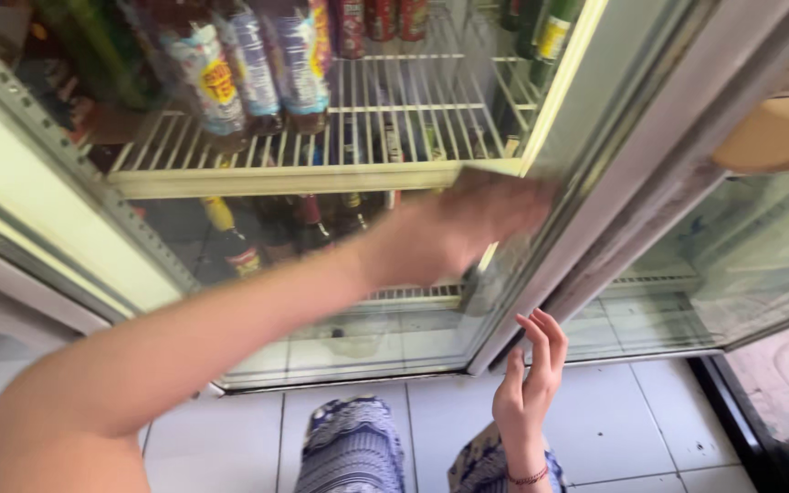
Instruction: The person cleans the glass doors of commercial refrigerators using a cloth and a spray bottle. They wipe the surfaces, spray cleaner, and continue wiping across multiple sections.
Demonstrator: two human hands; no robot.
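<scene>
My left hand reaches into an open glass-door fridge, at the right end of the white wire shelf. It is motion-blurred, so I cannot see whether it holds anything. Bottles with colourful labels stand on that shelf. Dark bottles stand on the shelf below, just left of the hand. My right hand, with a red bracelet at the wrist, is raised with fingers apart beside the bottom corner of the open door; it holds nothing.
Red cans and green bottles stand further back at the top. A tan handle sits on the door at right. My knees in blue patterned trousers rest over a white tiled floor.
</scene>
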